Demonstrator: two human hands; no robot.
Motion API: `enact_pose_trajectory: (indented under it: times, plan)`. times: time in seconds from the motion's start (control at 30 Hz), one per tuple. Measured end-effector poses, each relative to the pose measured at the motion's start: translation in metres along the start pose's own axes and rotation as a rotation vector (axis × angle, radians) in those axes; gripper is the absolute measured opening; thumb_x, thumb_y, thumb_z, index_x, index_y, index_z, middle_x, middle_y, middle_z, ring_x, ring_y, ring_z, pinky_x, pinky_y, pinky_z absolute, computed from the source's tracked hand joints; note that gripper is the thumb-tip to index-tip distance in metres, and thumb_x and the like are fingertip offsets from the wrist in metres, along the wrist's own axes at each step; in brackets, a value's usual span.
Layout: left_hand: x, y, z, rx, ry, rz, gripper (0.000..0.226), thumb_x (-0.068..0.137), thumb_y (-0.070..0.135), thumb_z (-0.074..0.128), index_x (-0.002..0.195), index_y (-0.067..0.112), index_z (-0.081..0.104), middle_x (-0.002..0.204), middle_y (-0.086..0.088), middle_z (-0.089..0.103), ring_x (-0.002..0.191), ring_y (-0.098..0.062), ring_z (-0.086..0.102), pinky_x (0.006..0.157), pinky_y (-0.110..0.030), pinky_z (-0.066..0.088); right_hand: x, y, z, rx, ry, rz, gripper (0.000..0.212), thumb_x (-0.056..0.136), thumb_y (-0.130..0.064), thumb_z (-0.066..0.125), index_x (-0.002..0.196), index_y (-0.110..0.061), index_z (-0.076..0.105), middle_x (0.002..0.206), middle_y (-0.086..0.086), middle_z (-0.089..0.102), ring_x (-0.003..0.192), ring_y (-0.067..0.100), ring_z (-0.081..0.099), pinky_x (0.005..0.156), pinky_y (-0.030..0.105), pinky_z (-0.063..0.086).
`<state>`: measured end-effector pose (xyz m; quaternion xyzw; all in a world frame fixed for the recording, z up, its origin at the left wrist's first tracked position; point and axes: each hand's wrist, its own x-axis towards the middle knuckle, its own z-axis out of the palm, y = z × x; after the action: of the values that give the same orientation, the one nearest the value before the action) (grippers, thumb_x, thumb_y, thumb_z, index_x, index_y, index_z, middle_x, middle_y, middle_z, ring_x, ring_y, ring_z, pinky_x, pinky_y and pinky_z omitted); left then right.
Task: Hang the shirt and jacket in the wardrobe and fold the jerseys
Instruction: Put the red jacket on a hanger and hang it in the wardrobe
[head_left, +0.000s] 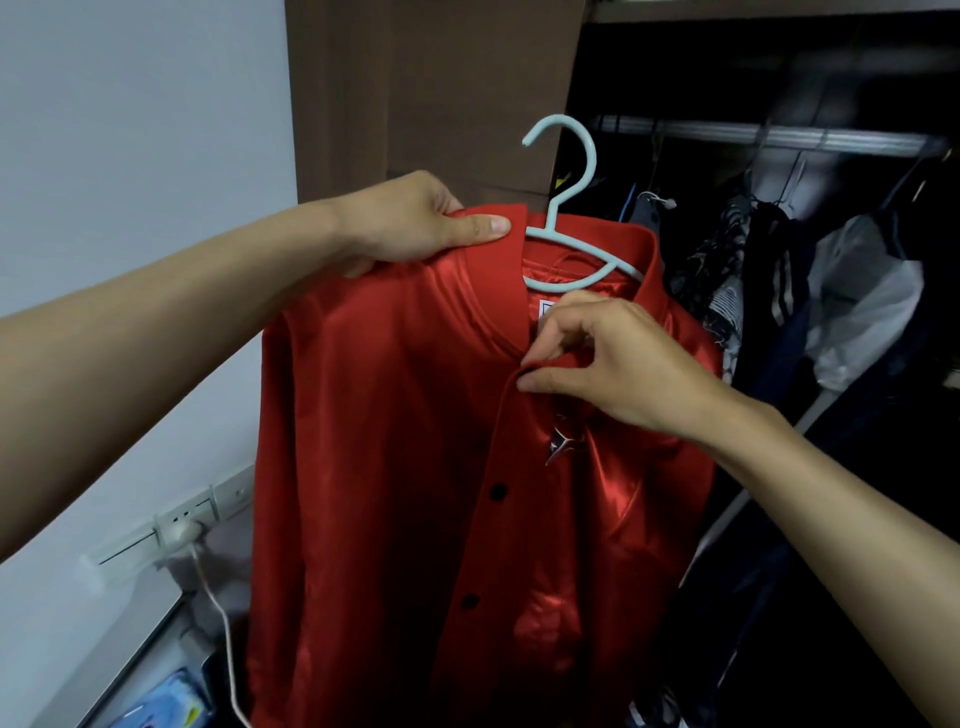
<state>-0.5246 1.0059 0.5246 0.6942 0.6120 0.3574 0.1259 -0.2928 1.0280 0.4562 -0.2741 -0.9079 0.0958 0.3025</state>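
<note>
Jacket (395, 467): red satin, ribbed collar, black snap buttons down the front placket, small emblem on the chest. Hangs upright, front facing the camera, on a pale blue plastic hanger (563, 208). Held up before the open wardrobe (779, 260), hanger hook free of the rail (769, 136).

The red jacket (415, 441) on its pale hanger (566, 208) fills the space in front of me, blocking my view low down. To my left the wall (130, 156) and the wardrobe's brown side panel (415, 88) close that side off. On my right the wardrobe stands open, but hung dark clothes (769, 291) crowd under the rail (779, 136); the rail's left end, above the hook, shows bare.
</note>
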Motion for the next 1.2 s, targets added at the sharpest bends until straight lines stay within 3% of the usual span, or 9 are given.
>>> enact_pose_trajectory:
  times: [0.27, 0.37, 0.43, 0.57, 0.67, 0.83, 0.93, 1.1, 1.2]
  plan:
    - [0.000, 0.000, 0.001, 0.018, -0.007, 0.002, 0.050, 0.092, 0.058, 0.060, 0.092, 0.012, 0.078, 0.062, 0.004, 0.072, 0.038, -0.001, 0.058, 0.040, -0.012, 0.043, 0.006, 0.003, 0.006, 0.043, 0.028, 0.145, 0.013, 0.073, -0.018, 0.091, 0.075, -0.018, 0.078, 0.070, -0.006, 0.075, 0.070, 0.010, 0.071, 0.070, 0.023, 0.056]
    - [-0.001, -0.001, 0.002, 0.010, -0.023, -0.006, 0.054, 0.088, 0.064, 0.061, 0.093, 0.013, 0.079, 0.076, -0.005, 0.078, 0.061, -0.014, 0.071, 0.063, -0.032, 0.063, 0.005, 0.005, 0.006, 0.097, 0.025, 0.185, 0.014, 0.071, -0.019, 0.093, 0.074, -0.020, 0.079, 0.071, -0.001, 0.076, 0.071, 0.016, 0.074, 0.070, 0.025, 0.056]
    - [-0.001, -0.001, 0.003, -0.036, -0.031, -0.004, 0.052, 0.088, 0.061, 0.063, 0.094, 0.012, 0.079, 0.083, -0.006, 0.079, 0.077, -0.021, 0.076, 0.079, -0.038, 0.062, 0.005, 0.006, 0.007, 0.111, 0.033, 0.196, 0.016, 0.069, -0.018, 0.094, 0.072, -0.020, 0.078, 0.070, 0.001, 0.076, 0.071, 0.020, 0.073, 0.069, 0.028, 0.056]
    - [-0.001, -0.001, 0.004, -0.034, -0.037, -0.011, 0.054, 0.086, 0.065, 0.064, 0.094, 0.014, 0.080, 0.084, -0.006, 0.079, 0.078, -0.024, 0.076, 0.079, -0.038, 0.063, 0.006, 0.011, 0.009, 0.172, 0.064, 0.219, 0.022, 0.065, -0.015, 0.096, 0.070, -0.021, 0.075, 0.069, 0.003, 0.075, 0.066, 0.021, 0.073, 0.070, 0.036, 0.059]
    - [-0.005, -0.003, 0.003, 0.010, -0.076, -0.024, 0.061, 0.078, 0.078, 0.062, 0.090, 0.021, 0.080, 0.084, -0.009, 0.079, 0.088, -0.043, 0.073, 0.083, -0.063, 0.057, 0.005, 0.012, 0.009, 0.244, 0.068, 0.235, 0.028, 0.065, -0.014, 0.096, 0.072, -0.021, 0.070, 0.069, 0.010, 0.074, 0.061, 0.015, 0.066, 0.069, 0.032, 0.054]
    - [-0.004, -0.003, 0.010, -0.055, -0.068, 0.024, 0.050, 0.089, 0.061, 0.062, 0.092, 0.014, 0.080, 0.083, -0.006, 0.079, 0.084, -0.026, 0.076, 0.085, -0.040, 0.062, 0.006, 0.012, 0.010, 0.306, 0.018, 0.222, 0.041, 0.066, -0.003, 0.093, 0.078, -0.021, 0.059, 0.067, 0.004, 0.067, 0.064, 0.016, 0.061, 0.072, 0.042, 0.056]
    - [-0.003, -0.008, 0.012, -0.068, -0.048, 0.067, 0.050, 0.091, 0.057, 0.061, 0.092, 0.011, 0.079, 0.086, -0.008, 0.079, 0.080, -0.019, 0.076, 0.079, -0.030, 0.060, 0.002, 0.005, -0.007, 0.392, -0.125, 0.224, 0.046, 0.065, -0.008, 0.094, 0.094, -0.017, 0.059, 0.081, 0.005, 0.075, 0.070, 0.016, 0.069, 0.075, 0.035, 0.058]
    - [-0.005, -0.014, 0.023, -0.062, -0.109, 0.180, 0.044, 0.099, 0.049, 0.053, 0.100, 0.012, 0.077, 0.089, 0.000, 0.079, 0.084, -0.013, 0.075, 0.081, -0.025, 0.059, 0.031, 0.015, -0.052, 0.258, 0.430, 0.266, 0.037, 0.076, -0.042, 0.087, 0.099, -0.021, 0.067, 0.077, 0.002, 0.072, 0.068, 0.019, 0.071, 0.068, 0.037, 0.058]
    - [-0.004, -0.015, 0.029, -0.002, -0.039, 0.261, 0.042, 0.101, 0.046, 0.050, 0.097, 0.015, 0.077, 0.087, 0.003, 0.079, 0.076, -0.004, 0.071, 0.070, -0.018, 0.054, 0.043, 0.021, -0.060, 0.219, 0.487, 0.272, 0.019, 0.092, -0.035, 0.074, 0.095, -0.016, 0.068, 0.072, 0.001, 0.072, 0.056, 0.016, 0.067, 0.055, 0.034, 0.053]
